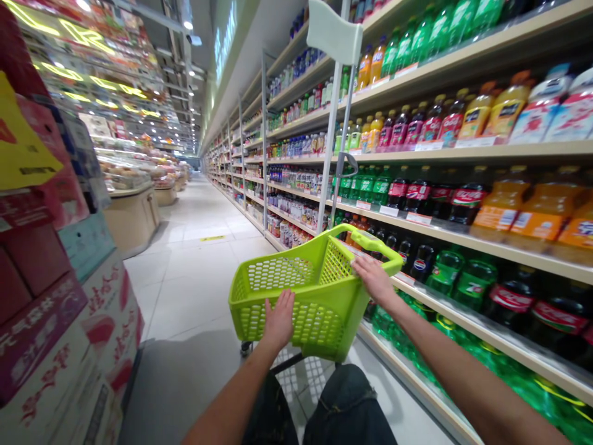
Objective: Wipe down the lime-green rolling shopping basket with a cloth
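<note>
A lime-green plastic shopping cart [315, 318] with perforated sides stands on wheels in front of my knees, turned sideways, its basket bare inside. My left hand [279, 319] lies against the near side, fingers stretched up to the rim and thumb apart. At the right end, my right hand [372, 278] grips the cart's upper edge below the green handle [370, 242]. Part of its thumb side is hidden. Close by on the right, cola bottles [464, 196] and green soda bottles [445, 269] line the shelves.
Long drink shelves [463, 238] run along the right side, with a pale upright post [330, 142] beside the cart. Stacked cartons [109, 309] crowd the left. A wooden display counter [132, 216] stands farther along. White floor tiles [185, 253] stretch down the aisle.
</note>
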The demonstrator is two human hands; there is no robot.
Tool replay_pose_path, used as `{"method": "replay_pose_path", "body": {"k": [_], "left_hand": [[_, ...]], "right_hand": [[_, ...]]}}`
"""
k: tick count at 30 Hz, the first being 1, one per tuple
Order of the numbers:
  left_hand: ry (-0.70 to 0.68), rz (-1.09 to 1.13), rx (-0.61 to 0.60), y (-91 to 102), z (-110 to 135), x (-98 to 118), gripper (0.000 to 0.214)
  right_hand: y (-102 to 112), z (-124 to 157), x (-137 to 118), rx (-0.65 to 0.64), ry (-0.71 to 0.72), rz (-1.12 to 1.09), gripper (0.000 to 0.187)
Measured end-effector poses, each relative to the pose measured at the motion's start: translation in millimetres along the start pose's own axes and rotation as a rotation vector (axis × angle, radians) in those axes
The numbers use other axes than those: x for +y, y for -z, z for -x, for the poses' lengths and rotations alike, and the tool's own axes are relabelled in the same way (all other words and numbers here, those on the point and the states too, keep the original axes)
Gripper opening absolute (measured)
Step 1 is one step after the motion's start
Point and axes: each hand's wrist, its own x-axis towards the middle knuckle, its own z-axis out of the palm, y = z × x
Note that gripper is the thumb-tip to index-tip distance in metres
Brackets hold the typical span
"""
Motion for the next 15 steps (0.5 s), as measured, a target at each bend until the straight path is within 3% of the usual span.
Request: {"method": "replay_pose_path", "body": {"k": [2,4,8,10,12,15], "left_hand": [[0.011,0.003,0.009,-1.5,-0.4,0.6,0.073],[0.025,-0.002,0.011,-3.2,-0.9,0.9,0.073],[0.017,-0.024,0.012,-5.2,-1.1,-1.3,0.075],[0.009,-0.034,0.009,-5.7,-0.5,-2.9,0.077],[0.007,-0.036,0.012,-6.3,0.3,-3.5,0.078],[0.018,-0.029,0.030,-7.5,1.4,-1.7,0.077]], "right_hand": [[3.0,3.6,16.3,0.073,-0.143,0.067,0.038],[-1.1,7.2,10.8,0.118,-0.187,0.079,0.039],[-19.4,10.4,-36.7,0.104,0.079,-0.031,0.044],[-19.9,10.2,-44.5,0.066,0.160,-0.052,0.044],[-10.8,10.7,-29.3,0.046,0.103,-0.019,0.043],[7.5,13.8,8.7,0.095,-0.132,0.070,0.041]]}}
